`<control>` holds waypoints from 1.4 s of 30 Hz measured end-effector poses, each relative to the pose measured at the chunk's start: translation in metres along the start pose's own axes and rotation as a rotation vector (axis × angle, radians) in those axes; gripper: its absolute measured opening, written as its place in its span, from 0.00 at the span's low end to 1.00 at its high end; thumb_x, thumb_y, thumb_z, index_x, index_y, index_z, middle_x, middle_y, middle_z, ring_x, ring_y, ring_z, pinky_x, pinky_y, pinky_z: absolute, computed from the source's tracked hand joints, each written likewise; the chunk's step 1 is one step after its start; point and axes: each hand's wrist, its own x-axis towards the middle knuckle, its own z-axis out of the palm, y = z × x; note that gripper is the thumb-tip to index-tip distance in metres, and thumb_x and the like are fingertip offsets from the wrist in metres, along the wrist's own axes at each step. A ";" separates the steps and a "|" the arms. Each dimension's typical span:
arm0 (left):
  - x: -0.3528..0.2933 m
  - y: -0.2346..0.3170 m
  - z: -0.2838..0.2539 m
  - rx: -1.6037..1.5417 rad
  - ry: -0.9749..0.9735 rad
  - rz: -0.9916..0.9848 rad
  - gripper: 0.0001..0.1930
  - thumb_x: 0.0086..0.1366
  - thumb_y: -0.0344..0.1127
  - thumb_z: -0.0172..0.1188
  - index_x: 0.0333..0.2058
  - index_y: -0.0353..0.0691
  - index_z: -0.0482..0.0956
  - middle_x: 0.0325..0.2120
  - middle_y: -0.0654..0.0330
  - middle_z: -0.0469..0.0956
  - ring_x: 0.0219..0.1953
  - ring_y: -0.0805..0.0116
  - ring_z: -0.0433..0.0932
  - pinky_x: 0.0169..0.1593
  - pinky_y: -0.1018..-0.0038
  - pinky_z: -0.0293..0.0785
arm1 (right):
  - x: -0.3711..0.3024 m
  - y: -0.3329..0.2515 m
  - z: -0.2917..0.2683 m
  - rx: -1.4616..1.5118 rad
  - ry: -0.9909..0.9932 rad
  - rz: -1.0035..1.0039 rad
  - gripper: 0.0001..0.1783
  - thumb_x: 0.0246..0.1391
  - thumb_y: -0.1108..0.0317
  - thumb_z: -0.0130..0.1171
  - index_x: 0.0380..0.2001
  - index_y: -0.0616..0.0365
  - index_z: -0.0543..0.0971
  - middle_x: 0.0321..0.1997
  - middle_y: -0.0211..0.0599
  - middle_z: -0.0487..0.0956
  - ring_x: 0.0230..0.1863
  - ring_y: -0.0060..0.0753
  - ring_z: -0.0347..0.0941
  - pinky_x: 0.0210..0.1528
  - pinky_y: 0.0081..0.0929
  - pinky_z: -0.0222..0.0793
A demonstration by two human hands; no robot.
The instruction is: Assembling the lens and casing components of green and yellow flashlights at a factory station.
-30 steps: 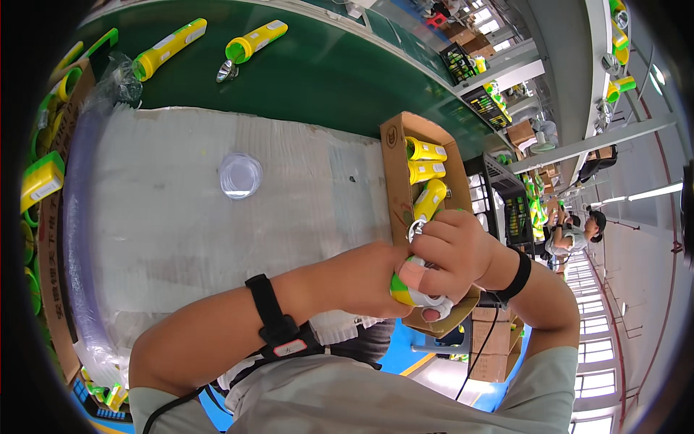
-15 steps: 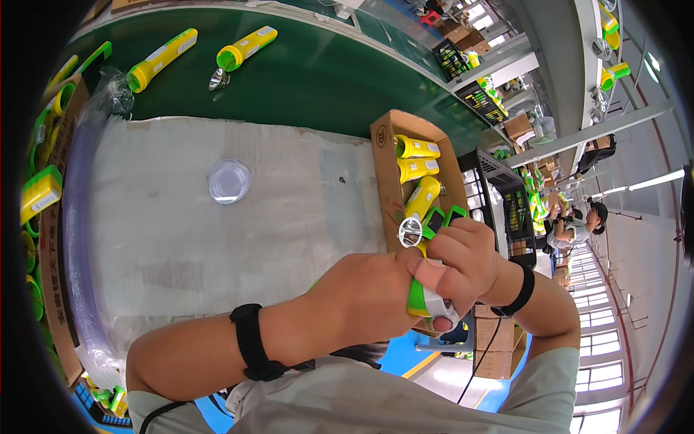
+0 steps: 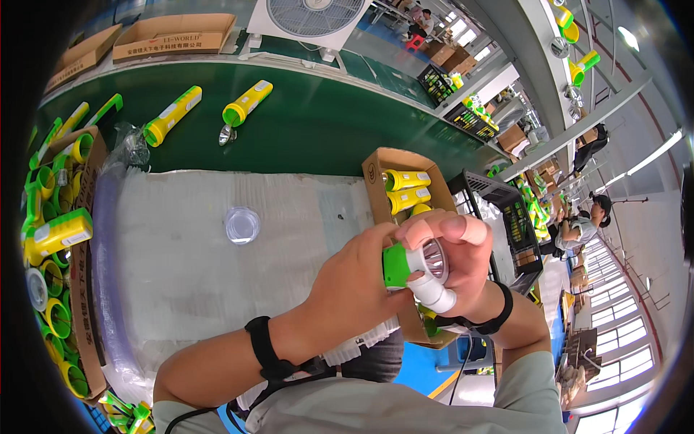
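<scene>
Left hand: the left hand (image 3: pixel 358 271), gripping; fingers closed round the body of a green, round-headed torch with a white rim (image 3: pixel 395 269). Black band (image 3: pixel 264 347) on wrist.
Right hand: the right hand (image 3: pixel 468 253), curled about the torch's rim end; one finger wrapped in white material (image 3: pixel 434 295).
Torch position: held between both hands, in front of the right-hand carton; silver reflector (image 3: pixel 436 260) exposed, facing right. Rest of body hidden by the left hand.
White sheeted work surface: creased covering (image 3: pixel 181 275); one clear, round plastic disc (image 3: pixel 242 226) lying on it, well apart from the hands.
Right side: open brown cardboard carton (image 3: pixel 377 189) containing yellow cylindrical torches (image 3: pixel 408 199); black plastic crate (image 3: pixel 519 224) just beyond.
Left side: long brown cardboard carton (image 3: pixel 87 304), filled with yellow-and-green torches (image 3: pixel 61 236); roll of purplish clear film (image 3: pixel 94 253) alongside.
Green bench top (image 3: pixel 311 152): two yellow torches (image 3: pixel 173 116), green-mouthed; the right one has a silver reflector hanging out.
Far edge: white box fan (image 3: pixel 314 16).
</scene>
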 end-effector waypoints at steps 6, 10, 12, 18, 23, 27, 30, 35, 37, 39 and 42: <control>0.003 0.004 -0.001 0.146 -0.136 -0.132 0.29 0.46 0.35 0.68 0.47 0.39 0.67 0.34 0.55 0.77 0.31 0.53 0.79 0.33 0.63 0.76 | 0.003 0.000 0.000 0.101 0.148 0.247 0.27 0.49 0.77 0.55 0.54 0.59 0.61 0.42 0.42 0.73 0.41 0.32 0.73 0.52 0.40 0.66; 0.008 0.018 -0.013 0.105 -0.147 -0.153 0.25 0.47 0.31 0.64 0.46 0.39 0.69 0.33 0.55 0.77 0.32 0.51 0.79 0.33 0.62 0.76 | 0.032 -0.012 -0.004 -0.014 0.020 0.153 0.07 0.48 0.76 0.53 0.33 0.58 0.76 0.32 0.34 0.77 0.38 0.34 0.74 0.58 0.48 0.60; 0.004 0.020 -0.011 -0.049 -0.245 -0.039 0.25 0.48 0.32 0.64 0.45 0.37 0.68 0.33 0.53 0.77 0.33 0.50 0.78 0.35 0.62 0.75 | 0.047 -0.029 -0.007 0.085 -0.150 0.136 0.03 0.51 0.71 0.57 0.25 0.55 0.74 0.26 0.35 0.77 0.36 0.39 0.74 0.60 0.49 0.60; -0.006 0.039 -0.038 -0.748 -0.611 -0.002 0.21 0.50 0.33 0.63 0.44 0.38 0.72 0.42 0.51 0.74 0.45 0.53 0.74 0.46 0.65 0.72 | 0.045 -0.039 0.002 0.290 -0.313 -0.354 0.03 0.45 0.73 0.64 0.24 0.57 0.79 0.26 0.38 0.77 0.35 0.45 0.76 0.48 0.48 0.73; 0.020 0.035 -0.031 0.023 -0.480 -0.330 0.22 0.49 0.31 0.64 0.45 0.39 0.72 0.41 0.61 0.76 0.43 0.63 0.76 0.45 0.70 0.72 | 0.025 -0.023 -0.003 -0.076 -0.050 0.260 0.12 0.52 0.68 0.54 0.40 0.60 0.76 0.36 0.42 0.77 0.38 0.40 0.75 0.41 0.33 0.69; 0.010 0.028 -0.023 -0.400 -0.487 -0.330 0.20 0.53 0.32 0.63 0.45 0.38 0.71 0.42 0.58 0.74 0.44 0.63 0.75 0.47 0.69 0.71 | 0.031 -0.028 -0.026 -0.154 -0.254 -0.014 0.19 0.52 0.64 0.56 0.46 0.60 0.74 0.42 0.44 0.77 0.50 0.50 0.73 0.52 0.40 0.65; 0.007 0.017 -0.015 -0.555 -0.475 0.193 0.23 0.54 0.35 0.60 0.49 0.36 0.70 0.32 0.49 0.79 0.36 0.54 0.80 0.40 0.66 0.75 | 0.030 -0.019 -0.015 -0.034 -0.331 -0.211 0.19 0.49 0.66 0.57 0.46 0.57 0.75 0.41 0.41 0.79 0.47 0.51 0.74 0.50 0.40 0.67; 0.009 0.026 -0.012 -0.054 -0.379 -0.362 0.20 0.50 0.31 0.63 0.44 0.38 0.72 0.33 0.54 0.78 0.36 0.55 0.79 0.38 0.67 0.75 | 0.014 -0.021 -0.003 -0.005 -0.052 0.373 0.20 0.54 0.74 0.51 0.52 0.62 0.71 0.38 0.38 0.78 0.33 0.28 0.73 0.35 0.24 0.67; 0.003 0.025 -0.009 -0.092 -0.361 -0.307 0.20 0.51 0.31 0.62 0.44 0.38 0.72 0.34 0.54 0.78 0.37 0.56 0.79 0.39 0.68 0.75 | 0.012 -0.023 -0.002 0.081 -0.008 0.525 0.21 0.56 0.73 0.51 0.54 0.64 0.70 0.38 0.38 0.77 0.35 0.26 0.73 0.36 0.21 0.68; 0.007 0.026 -0.012 -0.237 -0.393 -0.250 0.19 0.53 0.30 0.62 0.44 0.38 0.72 0.35 0.57 0.77 0.38 0.63 0.78 0.41 0.71 0.74 | 0.012 -0.023 -0.007 0.299 -0.018 0.343 0.23 0.56 0.72 0.51 0.56 0.65 0.67 0.39 0.40 0.77 0.38 0.26 0.72 0.39 0.22 0.69; 0.005 0.018 -0.014 -0.583 -0.499 -0.265 0.18 0.55 0.31 0.62 0.44 0.38 0.71 0.35 0.62 0.75 0.38 0.71 0.75 0.42 0.73 0.72 | 0.017 -0.013 -0.011 0.413 -0.079 0.151 0.23 0.54 0.74 0.52 0.54 0.67 0.68 0.38 0.42 0.77 0.42 0.33 0.74 0.43 0.29 0.71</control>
